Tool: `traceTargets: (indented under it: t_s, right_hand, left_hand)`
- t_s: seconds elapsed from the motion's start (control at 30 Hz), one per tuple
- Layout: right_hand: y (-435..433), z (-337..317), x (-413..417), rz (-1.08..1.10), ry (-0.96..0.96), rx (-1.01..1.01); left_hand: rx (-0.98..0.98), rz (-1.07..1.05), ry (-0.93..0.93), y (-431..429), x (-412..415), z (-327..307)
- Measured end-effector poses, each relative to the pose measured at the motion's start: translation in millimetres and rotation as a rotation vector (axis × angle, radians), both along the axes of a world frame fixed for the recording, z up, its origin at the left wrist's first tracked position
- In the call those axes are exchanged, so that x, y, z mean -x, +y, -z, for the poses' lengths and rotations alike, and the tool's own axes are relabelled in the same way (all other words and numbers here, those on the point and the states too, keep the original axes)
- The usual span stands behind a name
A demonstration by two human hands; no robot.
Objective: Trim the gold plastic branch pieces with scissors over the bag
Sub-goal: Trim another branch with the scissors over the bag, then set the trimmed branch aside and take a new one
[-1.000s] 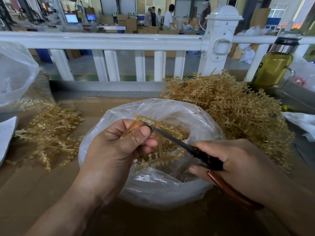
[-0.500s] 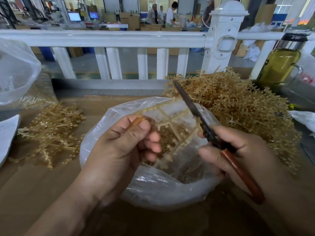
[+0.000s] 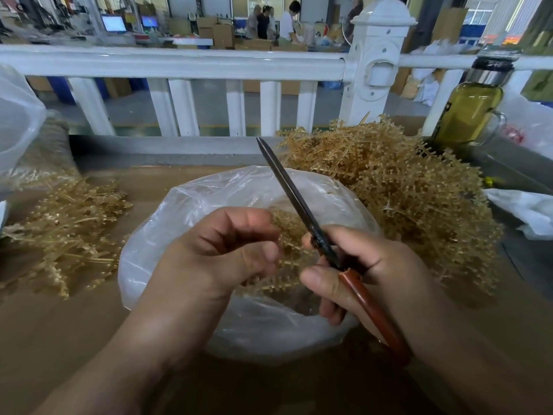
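Spiky gold branch pieces sit in one clear bag, centre frame; a left pile and right pile flank it. Right hand, grip holding one scissors, blades together; left hand curled, grip contents unclear.

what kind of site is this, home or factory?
Most likely a factory or workshop floor: heaps of gold plastic branches beside a clear bag on the worktop, with stacked cartons and lit monitors behind the white railing.

Head-worn wide-angle view looks forward and down, close over the bag toward the railing.
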State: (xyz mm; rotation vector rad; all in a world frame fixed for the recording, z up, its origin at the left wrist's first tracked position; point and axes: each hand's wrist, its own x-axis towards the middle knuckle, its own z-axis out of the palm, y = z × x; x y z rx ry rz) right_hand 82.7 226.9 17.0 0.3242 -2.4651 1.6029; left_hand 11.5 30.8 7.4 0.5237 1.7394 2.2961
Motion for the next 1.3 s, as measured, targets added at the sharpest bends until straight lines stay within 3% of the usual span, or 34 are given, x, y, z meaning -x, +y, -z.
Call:
traceTargets:
  t_s: [0.1,0.17,0.27,0.33,0.43,0.57,0.67,0.87,1.13,1.3]
  right_hand:
    - [1.9,4.5,1.4,0.057,0.031,-0.011]
    - [3.1,6.7,2.8,0.098,0.052,-0.016]
    - [3.4,10.0,5.1,0.134,0.067,-0.029]
    - [2.5,10.4,6.2,0.147,0.076,-0.029]
    - [1.6,11.3,7.7,0.162,0.098,0.002]
    - [5.1,12.2,9.5,0.210,0.109,0.046]
    - [5.9,13.4,10.3,0.198,0.071,0.193]
    - [4.6,10.4,11.4,0.095,-0.055,0.460]
    - [4.4,11.8,11.8,0.027,-0.066,0.588]
    - [-1.8,13.8,13.4,0.024,-0.030,0.688]
  left_hand:
    - [0.568,-0.311,0.378,-1.9,-2.3,4.2]
    - [0.931,-0.365,0.676,-3.7,-2.7,3.8]
    - [1.216,-0.222,0.760,-6.1,-1.2,4.7]
    - [1.263,-0.169,0.810,-7.1,-1.1,3.9]
    - [1.163,-0.191,0.850,-5.8,-1.2,4.4]
    - [0.923,-0.300,0.707,-5.3,-3.1,2.9]
    - [0.792,-0.313,0.644,-4.7,-7.5,1.3]
    - [0.488,-0.201,0.535,-4.9,-7.2,1.8]
    - [0.344,-0.080,0.534,-3.9,-5.6,3.5]
    - [-0.125,0.167,0.143,5.1,-3.7,3.3]
